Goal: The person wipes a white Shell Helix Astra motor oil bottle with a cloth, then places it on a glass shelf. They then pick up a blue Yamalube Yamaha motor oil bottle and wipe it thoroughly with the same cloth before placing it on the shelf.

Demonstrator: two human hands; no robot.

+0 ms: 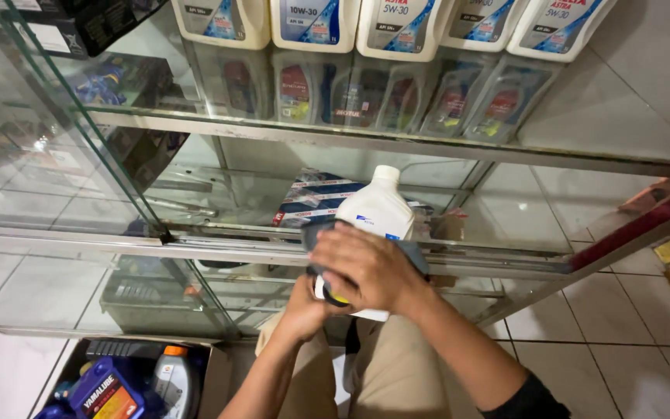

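Wiping white bottle (378, 208), upright, cap up: right hand (370, 268) presses cloth (416, 252) on front; left hand (304, 302) clamped around base below.

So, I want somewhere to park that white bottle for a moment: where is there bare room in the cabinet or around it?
The lower glass shelf lies bare right of the white bottle, and the tiled floor beside the person's right arm is bare too. It is crowded on the top shelf, where white oil jugs stand side by side, and in the cardboard box at lower left, packed with bottles.
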